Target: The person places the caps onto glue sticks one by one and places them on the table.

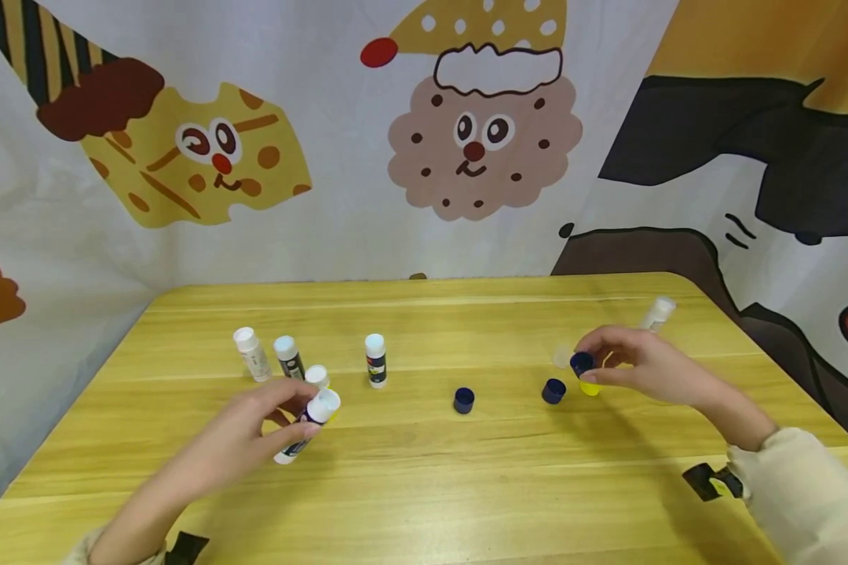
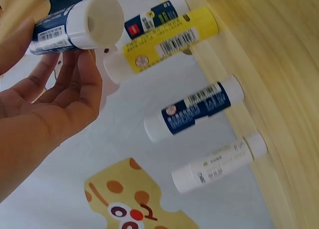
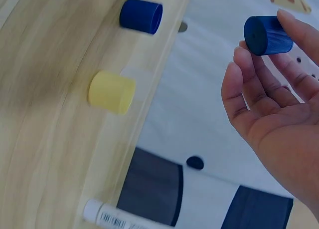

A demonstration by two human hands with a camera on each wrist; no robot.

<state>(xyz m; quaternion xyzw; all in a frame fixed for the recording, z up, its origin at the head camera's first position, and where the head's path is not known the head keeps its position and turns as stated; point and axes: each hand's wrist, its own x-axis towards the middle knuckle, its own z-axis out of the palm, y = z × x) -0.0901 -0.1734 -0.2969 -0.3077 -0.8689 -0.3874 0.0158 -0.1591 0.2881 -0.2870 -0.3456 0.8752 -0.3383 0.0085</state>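
Note:
My left hand grips a navy-and-white glue stick between thumb and fingers, tilted over the table's left side. Its wide white end faces up and toward the right. Close behind that hand stand a yellow glue stick, navy-labelled glue sticks and a white glue stick, upright. On the right, my right hand pinches a dark blue ribbed cap by its sides, above the tabletop. A yellow cap sits just below it in the head view, with another dark blue cap beside it.
A third dark blue cap lies near the middle of the wooden table. A pale translucent cap is behind the yellow one. Farther right stands a white glue stick, partly behind my right hand. A printed cloth hangs along the back edge.

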